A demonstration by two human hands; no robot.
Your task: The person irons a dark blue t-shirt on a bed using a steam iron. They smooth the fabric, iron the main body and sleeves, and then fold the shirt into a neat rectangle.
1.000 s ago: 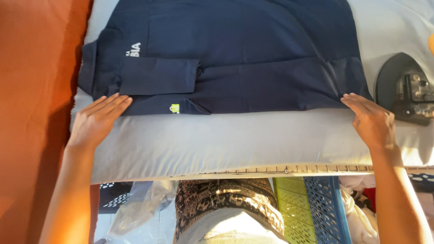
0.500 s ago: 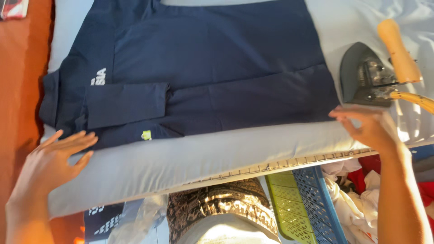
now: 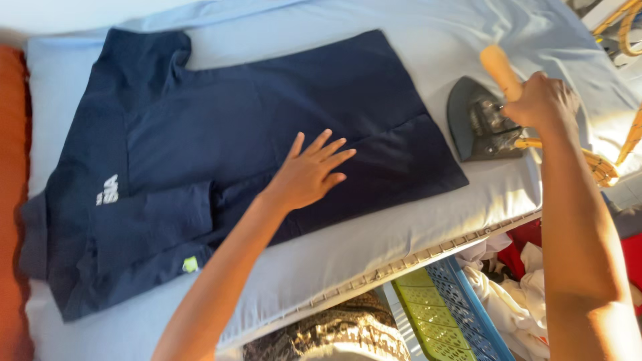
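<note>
A folded navy blue shirt (image 3: 221, 134) lies flat on a pale blue padded ironing surface (image 3: 428, 40). My left hand (image 3: 309, 172) rests palm down on the shirt's lower middle, fingers spread. To the right of the shirt stands a dark iron (image 3: 478, 127) with a wooden handle. My right hand (image 3: 545, 101) is closed around that handle. The iron sits on the pale blue cover, just off the shirt's right edge.
An orange surface (image 3: 12, 134) borders the left side. Below the front edge are a blue basket (image 3: 468, 314) and a green one (image 3: 431, 321), with white cloth (image 3: 508, 294) and red cloth (image 3: 528, 237) beside them. Yellow cords (image 3: 595, 164) lie at the right.
My left hand has moved from the front left edge onto the shirt. My right hand has gone from the front edge to the iron's handle and closed on it. The view has shifted.
</note>
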